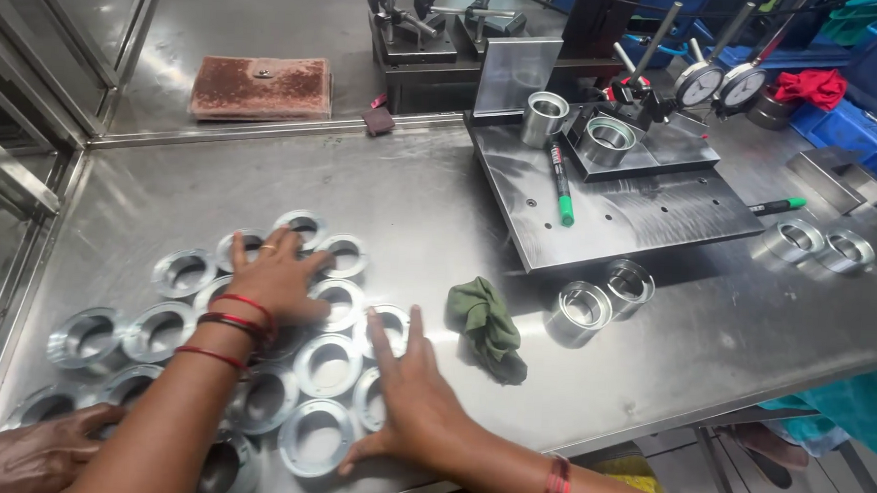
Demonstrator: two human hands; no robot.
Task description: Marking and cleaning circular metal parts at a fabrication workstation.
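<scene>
Left hand (278, 274) laid flat on the cluster of metal rings (327, 365), fingers spread and released — gripping nothing. Right hand (407, 398) also open, palm down, edge pressed against the rings at the near right side of the group. Rings lying flat on the steel table (411, 196), touching one another. Another person's hand (30, 451) at the lower left corner. Green cloth (487, 323) just beside, crumpled. Two more rings (602, 298) further right — near the steel plate (622, 210).

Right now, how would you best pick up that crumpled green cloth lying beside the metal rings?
Pinch the green cloth from above at its raised, bunched top fold. It lies in a soft heap on the steel table, so probably no edge is needed. The right hand rests nearest, just left of it; the left hand lies flat on the metal rings.
</scene>
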